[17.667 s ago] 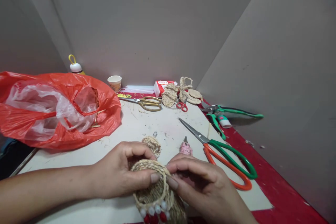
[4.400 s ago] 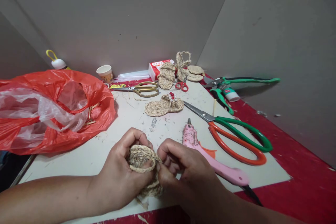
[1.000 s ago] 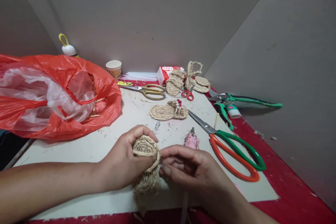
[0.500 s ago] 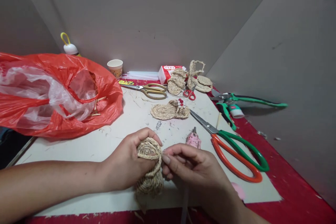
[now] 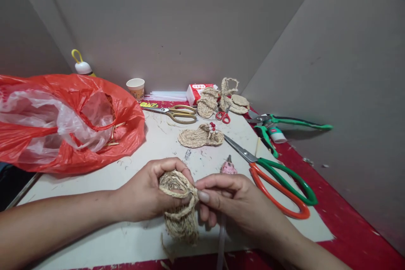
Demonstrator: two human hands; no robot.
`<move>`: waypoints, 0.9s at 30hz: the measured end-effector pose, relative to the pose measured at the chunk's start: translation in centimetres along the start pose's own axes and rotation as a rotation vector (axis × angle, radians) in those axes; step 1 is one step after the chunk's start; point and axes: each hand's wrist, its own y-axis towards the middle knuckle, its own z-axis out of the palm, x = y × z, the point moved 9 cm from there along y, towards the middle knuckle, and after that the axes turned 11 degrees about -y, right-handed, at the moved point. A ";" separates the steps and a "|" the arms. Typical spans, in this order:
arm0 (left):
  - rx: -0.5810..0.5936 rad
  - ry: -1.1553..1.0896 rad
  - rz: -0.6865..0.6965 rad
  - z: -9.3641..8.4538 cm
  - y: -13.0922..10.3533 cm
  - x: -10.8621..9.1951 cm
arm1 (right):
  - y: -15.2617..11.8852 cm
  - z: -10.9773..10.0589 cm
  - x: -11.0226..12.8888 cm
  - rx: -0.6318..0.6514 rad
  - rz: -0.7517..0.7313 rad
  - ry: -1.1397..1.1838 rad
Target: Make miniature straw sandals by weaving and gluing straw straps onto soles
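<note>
My left hand [image 5: 148, 192] grips a small woven straw sandal [image 5: 179, 213] above the near edge of the white board [image 5: 126, 177]. My right hand [image 5: 236, 204] pinches the braided strap at the sandal's upper right side with thumb and forefinger. A finished straw sandal with red and white beads [image 5: 201, 136] lies on the board beyond my hands. The tip of a pink glue gun [image 5: 228, 167] shows just behind my right hand; the rest of it is hidden.
Large green-and-orange scissors [image 5: 278, 181] lie right of my hands. Gold scissors [image 5: 175, 113], small red scissors [image 5: 223, 116], more straw sandals [image 5: 221, 100], a red box [image 5: 198, 92], a paper cup [image 5: 136, 88] and green pruners [image 5: 278, 125] sit farther back. A red plastic bag [image 5: 69, 122] fills the left.
My hands keep hold of the sandal; the right fingers have shifted along the strap. The view has tilted slightly, and the sandal hangs a little lower.
</note>
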 end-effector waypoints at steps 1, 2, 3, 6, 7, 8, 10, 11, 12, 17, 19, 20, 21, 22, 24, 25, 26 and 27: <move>0.008 0.005 -0.016 0.0 0.0 0.1 | 0.0 0.1 0.0 0.011 0.007 0.000; 0.012 0.008 -0.031 -0.1 0.0 0.3 | 0.0 0.2 0.0 0.026 0.013 0.001; 0.013 0.008 -0.044 -0.1 0.1 0.4 | 0.0 0.3 0.0 0.044 0.021 0.000; 0.025 0.005 -0.070 -0.1 0.1 0.6 | -0.2 0.7 0.1 0.080 0.046 -0.012; 0.034 0.006 -0.073 -0.1 0.1 0.6 | -0.3 0.7 0.1 0.081 0.051 -0.018; 0.043 0.010 -0.074 0.0 0.1 0.7 | -0.4 0.7 0.1 0.082 0.056 -0.024; 0.059 0.025 -0.068 0.1 0.0 0.7 | -0.5 0.8 0.2 0.088 0.064 -0.030; 0.066 0.035 -0.055 0.1 -0.1 0.6 | -0.6 0.8 0.2 0.088 0.062 -0.031; 0.075 0.046 -0.037 0.2 -0.2 0.5 | -0.6 0.8 0.2 0.088 0.059 -0.030; 0.071 0.062 -0.047 0.6 -0.4 0.0 | -0.3 0.8 0.2 0.114 0.036 -0.006; 0.052 0.040 -0.078 0.7 -0.4 -0.1 | -0.1 1.0 0.0 0.140 0.026 0.032; 0.046 0.031 -0.084 0.8 -0.3 -0.2 | -0.1 1.1 -0.1 0.152 0.023 0.056; 0.045 0.026 -0.088 0.8 -0.3 -0.3 | 0.0 1.2 -0.2 0.162 0.021 0.078; 0.044 0.026 -0.095 0.9 -0.3 -0.3 | 0.0 1.3 -0.3 0.170 0.021 0.095; 0.047 0.025 -0.111 0.9 -0.2 -0.2 | 0.0 1.3 -0.2 0.176 0.014 0.098; 0.044 0.015 -0.116 0.8 -0.2 -0.1 | 0.0 1.2 -0.2 0.166 0.007 0.082; 0.035 -0.004 -0.116 0.7 -0.1 -0.1 | 0.0 1.0 -0.1 0.142 -0.006 0.057; 0.015 -0.030 -0.112 0.4 -0.1 0.0 | 0.0 0.7 0.1 0.105 -0.023 0.023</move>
